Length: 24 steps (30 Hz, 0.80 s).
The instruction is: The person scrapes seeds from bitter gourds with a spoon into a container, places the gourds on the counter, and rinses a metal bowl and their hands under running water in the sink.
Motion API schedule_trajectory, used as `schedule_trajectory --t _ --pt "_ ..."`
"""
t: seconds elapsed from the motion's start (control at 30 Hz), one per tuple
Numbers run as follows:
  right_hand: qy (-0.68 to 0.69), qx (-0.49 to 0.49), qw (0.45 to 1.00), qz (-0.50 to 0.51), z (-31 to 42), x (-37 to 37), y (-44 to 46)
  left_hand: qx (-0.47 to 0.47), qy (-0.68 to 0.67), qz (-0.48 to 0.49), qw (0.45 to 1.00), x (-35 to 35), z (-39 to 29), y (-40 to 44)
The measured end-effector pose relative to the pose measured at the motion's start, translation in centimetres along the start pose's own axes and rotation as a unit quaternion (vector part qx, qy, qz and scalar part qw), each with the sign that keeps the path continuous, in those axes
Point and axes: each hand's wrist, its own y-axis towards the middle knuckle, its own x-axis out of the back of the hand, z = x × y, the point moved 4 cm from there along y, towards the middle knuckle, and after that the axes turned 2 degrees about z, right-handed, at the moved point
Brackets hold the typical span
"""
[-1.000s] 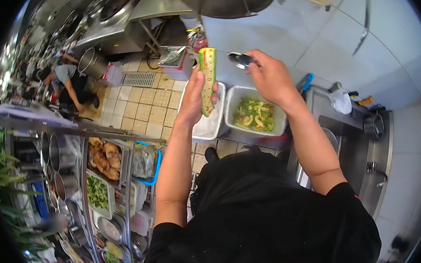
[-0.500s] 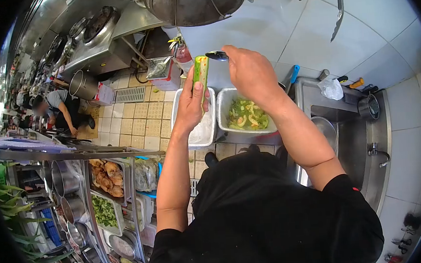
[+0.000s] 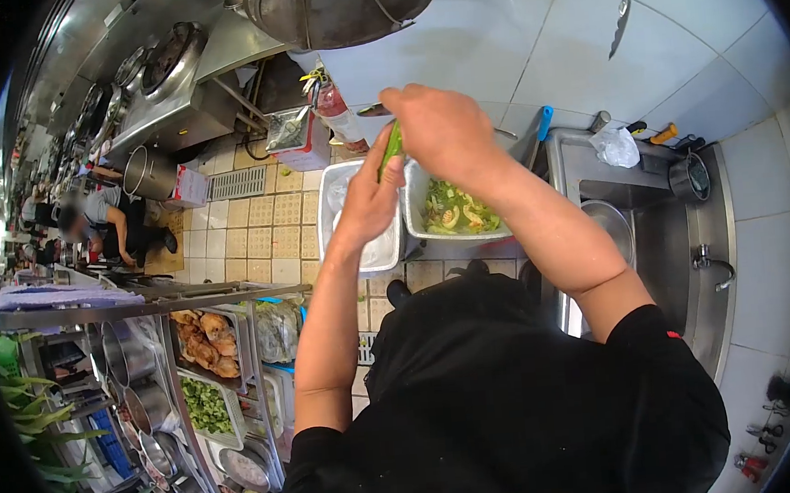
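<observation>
my left hand (image 3: 371,204) is wrapped around a narrow green vegetable piece (image 3: 393,149), held tilted up in front of me. my right hand (image 3: 442,133) is clamped on a spoon (image 3: 373,111); its dark, shiny bowl shows past my knuckles, near the vegetable's upper end. cannot tell whether the 2 touch; my fingers are in the way.

below, 2 tubs side by side: a white tub (image 3: 373,265) under my left hand, a scrap tub (image 3: 463,236) of wet green and yellowish bits under my right hand and forearm.

right side: sink (image 3: 663,260) with a tap (image 3: 715,268). left side: rack (image 3: 156,307) holding browned poultry (image 3: 209,342) and chopped greens (image 3: 206,406). farther off, a bent-over person (image 3: 104,210) near a metal pot (image 3: 152,175).
</observation>
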Motion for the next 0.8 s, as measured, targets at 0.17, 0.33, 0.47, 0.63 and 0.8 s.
schedule_trajectory --t 0.17,0.33,0.47,0.63,0.8 --pt "0.022 0.012 0.994 -0.105 -1.6 1.9 -0.5 0.037 -0.072 -0.034 0.996 0.8 -0.2 -0.6" --pt "-0.027 -0.027 0.999 -0.021 -1.9 0.9 -1.1 -0.009 -0.089 -0.02 0.996 0.8 -0.6 0.1" --pt "-0.019 -0.031 0.998 -0.048 -1.8 0.7 -1.6 -0.029 -0.038 -0.024 0.999 0.2 -1.1 0.2" --pt "-0.056 -0.027 0.997 -0.038 -2.2 0.8 -2.0 -0.022 -0.021 -0.012 0.999 -0.7 -1.0 0.3" --pt "-0.067 -0.004 0.998 -0.015 -2.7 0.1 -2.4 -0.002 0.018 -0.014 1.0 -1.1 -0.8 0.3"
